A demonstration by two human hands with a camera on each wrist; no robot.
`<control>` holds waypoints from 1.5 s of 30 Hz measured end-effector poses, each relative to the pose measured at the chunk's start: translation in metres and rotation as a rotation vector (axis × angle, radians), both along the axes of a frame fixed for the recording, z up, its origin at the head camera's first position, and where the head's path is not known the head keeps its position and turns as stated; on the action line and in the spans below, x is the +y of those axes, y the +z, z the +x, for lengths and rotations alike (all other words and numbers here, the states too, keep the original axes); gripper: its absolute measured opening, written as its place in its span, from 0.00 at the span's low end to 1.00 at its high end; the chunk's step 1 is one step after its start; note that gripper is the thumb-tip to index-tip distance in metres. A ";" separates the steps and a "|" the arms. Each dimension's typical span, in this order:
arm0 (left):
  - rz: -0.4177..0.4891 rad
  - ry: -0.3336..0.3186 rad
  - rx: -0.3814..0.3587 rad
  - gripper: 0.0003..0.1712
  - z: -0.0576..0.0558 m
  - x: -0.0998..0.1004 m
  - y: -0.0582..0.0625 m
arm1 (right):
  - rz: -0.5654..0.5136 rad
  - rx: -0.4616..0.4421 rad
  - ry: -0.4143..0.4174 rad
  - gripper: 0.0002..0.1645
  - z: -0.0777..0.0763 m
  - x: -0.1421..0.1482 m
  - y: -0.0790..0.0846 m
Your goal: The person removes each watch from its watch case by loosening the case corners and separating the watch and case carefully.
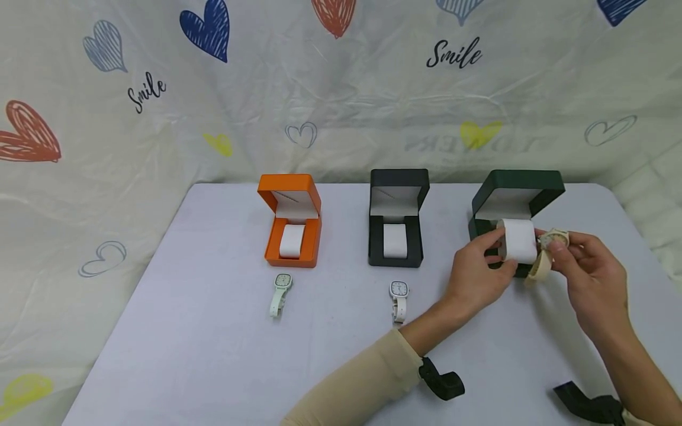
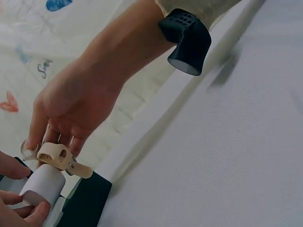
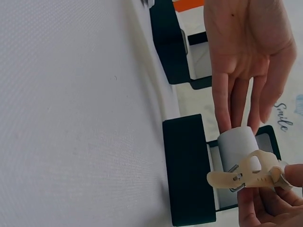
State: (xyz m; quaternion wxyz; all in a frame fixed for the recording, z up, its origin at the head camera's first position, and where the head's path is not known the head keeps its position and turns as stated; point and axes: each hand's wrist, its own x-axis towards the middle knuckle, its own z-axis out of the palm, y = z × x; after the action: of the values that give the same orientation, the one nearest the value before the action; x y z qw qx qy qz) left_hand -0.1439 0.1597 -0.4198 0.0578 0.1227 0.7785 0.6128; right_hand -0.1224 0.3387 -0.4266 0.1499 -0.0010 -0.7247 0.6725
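Note:
My left hand [image 1: 476, 272] grips a white watch cushion [image 1: 519, 242] from its left end, over the base of the dark green box [image 1: 527, 177]. At the cushion's right end, my right hand [image 1: 597, 275] pinches a cream wristwatch [image 1: 541, 265] by its case, between thumb and fingers. The watch's strap [image 3: 255, 172] is buckled into a loop, its free tail pointing away from the hand in the right wrist view. There the loop overlaps the end of the cushion. The green box's lid stands up, and its base is partly hidden behind the hands.
An orange box [image 1: 314, 236] and a black box [image 1: 375, 242] stand with lids up to the left, each holding a white cushion. In front of them lie a pale green watch [image 1: 279, 296] and a white watch [image 1: 399, 302]. A heart-print cloth [image 1: 341, 77] hangs behind the table.

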 end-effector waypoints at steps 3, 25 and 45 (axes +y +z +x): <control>0.005 -0.006 -0.017 0.33 0.000 0.001 -0.001 | 0.024 -0.012 -0.015 0.12 -0.001 0.001 -0.001; -0.036 -0.034 -0.027 0.33 -0.007 0.005 -0.010 | 0.235 -0.104 -0.088 0.12 -0.008 0.006 -0.013; -0.129 -0.054 0.028 0.30 -0.012 0.003 -0.007 | 0.299 -0.143 -0.098 0.14 -0.009 0.006 -0.015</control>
State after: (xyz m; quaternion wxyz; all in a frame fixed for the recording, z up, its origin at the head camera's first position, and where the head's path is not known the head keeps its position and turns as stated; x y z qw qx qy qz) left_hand -0.1556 0.1629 -0.4266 0.0712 0.1480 0.8136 0.5577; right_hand -0.1312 0.3451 -0.4413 0.1292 -0.0618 -0.8246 0.5472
